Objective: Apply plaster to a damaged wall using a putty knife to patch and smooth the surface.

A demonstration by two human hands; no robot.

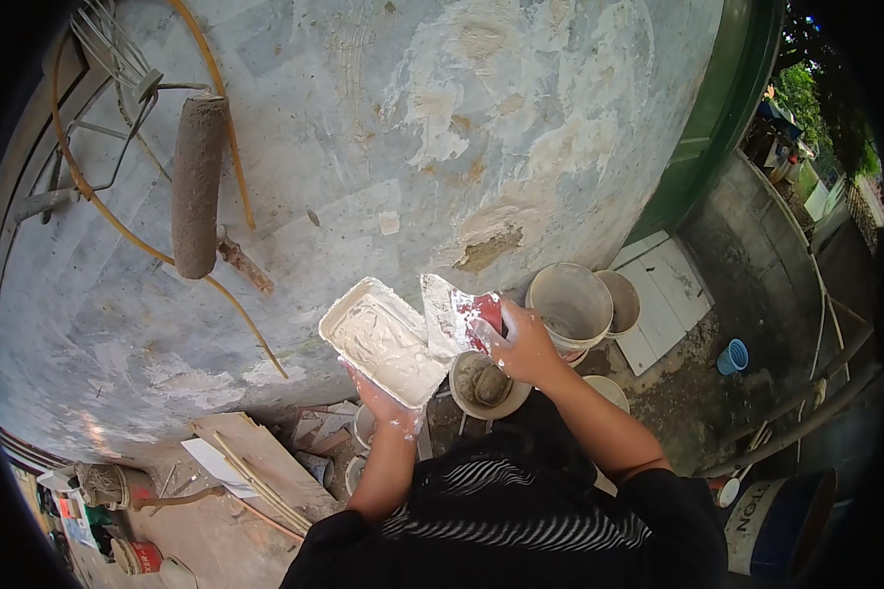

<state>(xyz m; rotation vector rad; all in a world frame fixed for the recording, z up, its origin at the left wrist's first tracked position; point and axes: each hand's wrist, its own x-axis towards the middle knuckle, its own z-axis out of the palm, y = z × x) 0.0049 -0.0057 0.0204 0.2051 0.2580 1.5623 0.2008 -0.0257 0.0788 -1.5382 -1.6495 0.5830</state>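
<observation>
My left hand [381, 404] supports a rectangular white container [373, 334] of creamy filler from below. In my right hand [521, 344] is a wide putty knife [447, 309] with a red handle, its blade smeared white and held at the container's right edge. Both hands have white smears on them. Just below the knife, a bucket [486, 383] with a dark lump in it stands on the ground.
A patchy plastered wall [344, 147] faces me, with a brown roller [199, 187] and yellow hoses at upper left. Buckets [560, 294] and pale boards [658, 285] lie right, by a green door [697, 128]. A blue plastic cup [733, 355] and wooden planks [246, 442] are also around.
</observation>
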